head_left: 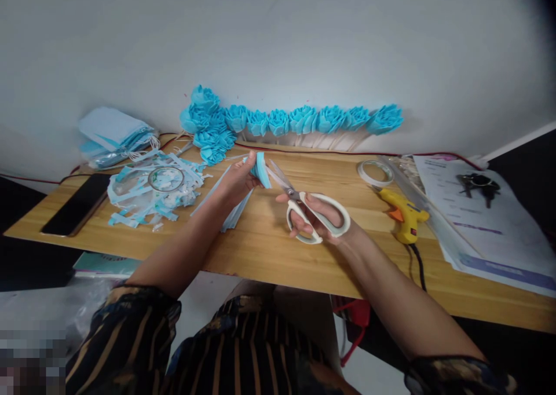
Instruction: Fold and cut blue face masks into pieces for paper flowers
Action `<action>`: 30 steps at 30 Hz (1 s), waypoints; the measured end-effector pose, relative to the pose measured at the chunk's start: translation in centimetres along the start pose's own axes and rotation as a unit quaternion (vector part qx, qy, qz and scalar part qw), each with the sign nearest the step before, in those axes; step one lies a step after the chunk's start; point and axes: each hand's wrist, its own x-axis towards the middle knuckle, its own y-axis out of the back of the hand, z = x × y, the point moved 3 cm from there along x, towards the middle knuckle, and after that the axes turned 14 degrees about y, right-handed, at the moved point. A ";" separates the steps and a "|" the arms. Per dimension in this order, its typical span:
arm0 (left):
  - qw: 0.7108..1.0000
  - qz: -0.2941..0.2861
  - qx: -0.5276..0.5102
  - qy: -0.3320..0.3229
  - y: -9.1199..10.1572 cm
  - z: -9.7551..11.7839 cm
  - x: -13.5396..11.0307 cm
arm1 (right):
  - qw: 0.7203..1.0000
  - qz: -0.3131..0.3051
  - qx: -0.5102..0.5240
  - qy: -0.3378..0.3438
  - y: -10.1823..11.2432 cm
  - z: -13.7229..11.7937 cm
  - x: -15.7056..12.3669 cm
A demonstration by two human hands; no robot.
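My left hand (241, 180) pinches a small folded piece of light blue fabric (261, 170) above the middle of the table. In my right hand (310, 215) is a pair of scissors (321, 212) with white handles, fingers through the loops. Its blades point up and left, the tips beside the fabric's right edge; whether they touch it I cannot tell. Under my left forearm lie pale blue strips (237, 212). Left of them spreads a heap of blue and white scraps (186, 189), with a roll of clear tape (165, 179) on top.
Blue fabric flowers (304, 119) line the wall on sticks. Face masks (115, 134) are stacked at back left, near a black phone (76, 204). Rightward lie a tape roll (376, 173), a yellow glue gun (403, 212) with its cord, papers (469, 209) and keys (478, 185).
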 end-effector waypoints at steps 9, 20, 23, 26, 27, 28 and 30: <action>1.000 -0.012 0.023 -0.005 0.0 -0.2 -0.1 | 1.000 -0.001 0.007 0.005 0.1 0.2 0.0; 1.000 0.000 0.012 -0.009 0.8 -0.4 0.7 | 1.000 -0.011 -0.007 0.022 0.3 0.0 0.0; 1.000 0.001 0.008 -0.012 0.9 -0.4 0.8 | 1.000 -0.003 -0.016 0.025 0.1 -0.2 0.0; 1.000 -0.011 -0.003 -0.013 0.7 -0.5 0.5 | 0.995 0.044 -0.032 0.078 0.2 -1.2 0.2; 1.000 -0.025 -0.007 -0.014 0.5 -0.5 0.4 | 0.992 0.068 -0.044 0.101 0.2 -1.5 0.2; 0.999 -0.044 -0.010 -0.015 0.2 -0.5 0.2 | 0.986 0.094 -0.061 0.124 0.3 -1.9 0.3; 0.996 -0.085 -0.008 -0.018 -0.4 -0.7 -0.2 | 0.970 0.149 -0.110 0.154 0.7 -2.6 0.4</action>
